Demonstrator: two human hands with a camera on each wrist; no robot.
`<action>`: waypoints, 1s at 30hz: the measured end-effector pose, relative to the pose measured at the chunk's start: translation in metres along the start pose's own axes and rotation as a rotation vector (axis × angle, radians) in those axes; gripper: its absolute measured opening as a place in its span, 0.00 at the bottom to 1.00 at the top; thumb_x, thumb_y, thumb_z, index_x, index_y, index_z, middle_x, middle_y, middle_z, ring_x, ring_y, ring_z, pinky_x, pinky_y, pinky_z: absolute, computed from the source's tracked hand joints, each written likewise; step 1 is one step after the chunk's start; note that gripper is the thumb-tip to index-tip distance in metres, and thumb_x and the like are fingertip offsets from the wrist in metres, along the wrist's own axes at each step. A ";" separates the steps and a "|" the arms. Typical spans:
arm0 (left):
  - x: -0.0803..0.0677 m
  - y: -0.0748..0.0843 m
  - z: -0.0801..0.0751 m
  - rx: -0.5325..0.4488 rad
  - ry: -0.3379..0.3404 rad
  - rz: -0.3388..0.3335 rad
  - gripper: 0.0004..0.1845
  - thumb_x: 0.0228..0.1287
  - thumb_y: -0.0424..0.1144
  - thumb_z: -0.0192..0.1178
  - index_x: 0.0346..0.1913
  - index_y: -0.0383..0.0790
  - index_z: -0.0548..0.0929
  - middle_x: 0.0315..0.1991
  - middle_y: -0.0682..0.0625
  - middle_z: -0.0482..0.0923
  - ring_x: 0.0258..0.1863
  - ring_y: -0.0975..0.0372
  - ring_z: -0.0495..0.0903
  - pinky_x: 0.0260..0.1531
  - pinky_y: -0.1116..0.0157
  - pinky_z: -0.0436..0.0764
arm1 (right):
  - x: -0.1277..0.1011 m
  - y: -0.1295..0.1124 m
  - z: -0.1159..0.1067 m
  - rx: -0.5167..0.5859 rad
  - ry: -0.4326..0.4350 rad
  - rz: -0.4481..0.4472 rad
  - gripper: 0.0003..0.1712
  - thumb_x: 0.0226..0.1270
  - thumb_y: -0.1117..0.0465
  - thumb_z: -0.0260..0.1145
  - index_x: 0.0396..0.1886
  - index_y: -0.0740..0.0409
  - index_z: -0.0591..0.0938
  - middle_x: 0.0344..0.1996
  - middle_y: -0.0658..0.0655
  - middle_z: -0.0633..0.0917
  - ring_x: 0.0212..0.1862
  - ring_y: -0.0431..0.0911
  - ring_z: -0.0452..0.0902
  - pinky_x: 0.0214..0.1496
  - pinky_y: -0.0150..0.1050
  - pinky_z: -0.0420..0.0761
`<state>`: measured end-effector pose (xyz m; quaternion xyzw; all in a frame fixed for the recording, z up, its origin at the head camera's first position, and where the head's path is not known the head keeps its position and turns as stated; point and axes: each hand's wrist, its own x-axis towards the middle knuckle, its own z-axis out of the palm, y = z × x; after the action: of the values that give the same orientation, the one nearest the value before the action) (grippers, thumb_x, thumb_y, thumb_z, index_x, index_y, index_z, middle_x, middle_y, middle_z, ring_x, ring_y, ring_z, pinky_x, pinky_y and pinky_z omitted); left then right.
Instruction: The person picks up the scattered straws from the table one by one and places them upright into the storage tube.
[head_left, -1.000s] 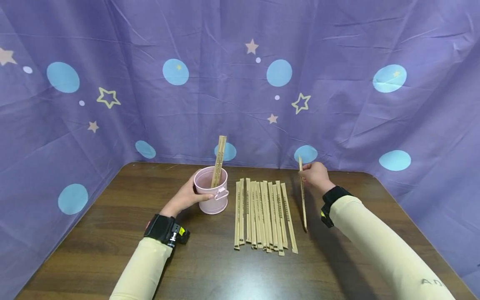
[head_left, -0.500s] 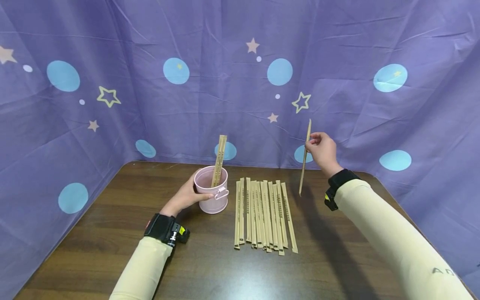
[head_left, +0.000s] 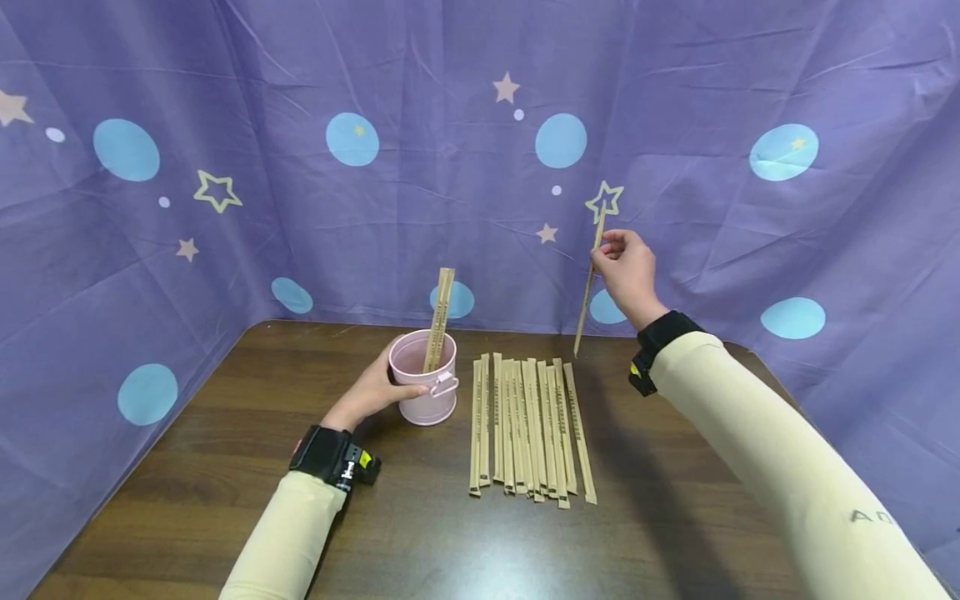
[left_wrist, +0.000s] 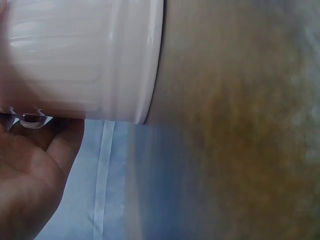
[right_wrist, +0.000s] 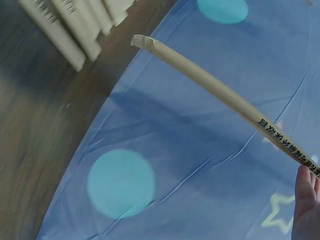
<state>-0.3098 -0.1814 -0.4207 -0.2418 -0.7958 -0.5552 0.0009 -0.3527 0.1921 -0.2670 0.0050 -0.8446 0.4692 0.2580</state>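
My left hand grips the side of a small pink bucket on the brown table; the bucket's wall fills the left wrist view, with my palm against it. A paper-wrapped chopstick pair stands in the bucket. My right hand is raised above the table's back right and pinches another wrapped pair near its top, hanging almost upright; its printed wrapper crosses the right wrist view. A row of several wrapped pairs lies between my arms.
A purple cloth with blue dots and stars hangs behind and at both sides of the table. The table's right corner lies under my right forearm.
My right hand has lifted a wrapped pair from the table beside the row, raised it upright and carried it up and slightly left. The left hand stays on the bucket.
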 end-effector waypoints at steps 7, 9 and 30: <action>-0.001 0.000 0.000 0.027 0.014 -0.014 0.49 0.53 0.29 0.76 0.77 0.38 0.61 0.69 0.35 0.72 0.68 0.43 0.73 0.73 0.46 0.68 | -0.005 -0.031 0.031 0.096 -0.018 -0.029 0.20 0.69 0.68 0.63 0.59 0.71 0.77 0.35 0.51 0.79 0.32 0.27 0.69 0.35 0.16 0.72; -0.001 0.000 0.000 0.035 0.013 -0.009 0.48 0.54 0.30 0.76 0.77 0.38 0.61 0.70 0.35 0.72 0.69 0.43 0.73 0.73 0.45 0.68 | -0.009 -0.040 0.041 0.142 -0.031 -0.042 0.20 0.68 0.70 0.63 0.59 0.72 0.77 0.35 0.52 0.80 0.32 0.27 0.70 0.35 0.16 0.73; -0.001 0.001 0.000 0.039 0.013 -0.004 0.48 0.55 0.30 0.75 0.77 0.37 0.62 0.70 0.34 0.72 0.69 0.41 0.73 0.73 0.42 0.67 | -0.046 -0.099 0.104 0.410 -0.107 -0.097 0.19 0.70 0.70 0.64 0.59 0.71 0.77 0.42 0.62 0.82 0.41 0.41 0.77 0.44 0.25 0.80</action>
<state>-0.3085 -0.1816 -0.4201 -0.2363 -0.8070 -0.5411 0.0097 -0.3327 0.0435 -0.2528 0.1230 -0.7426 0.6172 0.2289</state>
